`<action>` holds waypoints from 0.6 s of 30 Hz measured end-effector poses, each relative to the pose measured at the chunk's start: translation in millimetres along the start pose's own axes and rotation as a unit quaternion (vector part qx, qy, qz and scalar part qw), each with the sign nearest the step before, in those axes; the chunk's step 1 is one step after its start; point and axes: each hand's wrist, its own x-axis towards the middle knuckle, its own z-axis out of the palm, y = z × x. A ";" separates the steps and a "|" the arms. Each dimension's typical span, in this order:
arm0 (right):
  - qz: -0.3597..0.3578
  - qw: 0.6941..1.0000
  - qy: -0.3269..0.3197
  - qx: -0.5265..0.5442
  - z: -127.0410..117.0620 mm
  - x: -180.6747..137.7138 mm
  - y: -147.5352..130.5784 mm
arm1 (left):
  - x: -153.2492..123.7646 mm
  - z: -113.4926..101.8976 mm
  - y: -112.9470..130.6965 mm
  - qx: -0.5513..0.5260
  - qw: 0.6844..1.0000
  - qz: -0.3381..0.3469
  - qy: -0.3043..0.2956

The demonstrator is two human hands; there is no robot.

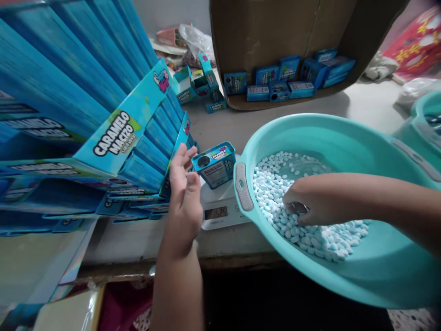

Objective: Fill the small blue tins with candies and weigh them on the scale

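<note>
My left hand [184, 184] is raised with its fingers stretched out, just left of a small blue "Caramelo Macizo" box [214, 164] that stands on a white digital scale [220, 209]; I cannot tell if the fingertips touch the box. The box has a round hole in its top. My right hand [301, 204] reaches down into a teal plastic basin [344, 133], fingers curled among the small white-blue candies [310, 234], with a metal scoop edge showing under the fingers.
Stacks of flat blue box blanks [86, 115] fill the left. A cardboard carton [282, 50] at the back holds several filled blue boxes. More small boxes [198, 85] stand beside it. A second teal basin [425, 124] is at the right edge.
</note>
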 end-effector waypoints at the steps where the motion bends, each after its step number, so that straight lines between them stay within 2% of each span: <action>1: 0.000 1.000 0.001 0.004 -0.8 0.0 0.1 | -0.3 0.9 0.7 -0.006 1.000 0.000 -0.002; 8: -0.006 0.999 0.014 0.030 -1.5 -0.1 -0.7 | -2.5 7.2 3.4 0.000 1.000 0.012 0.002; 11: -0.023 0.998 0.039 0.050 -5.2 -2.0 -3.9 | -2.7 8.5 2.3 -0.031 0.999 0.003 0.017; 13: -0.038 0.995 0.076 0.061 -10.0 -5.3 -5.8 | -2.5 8.4 1.8 -0.045 0.999 -0.008 0.019; 18: -0.067 0.967 0.244 0.000 -32.9 -15.8 -17.5 | -2.1 7.7 3.0 -0.015 1.000 -0.018 0.006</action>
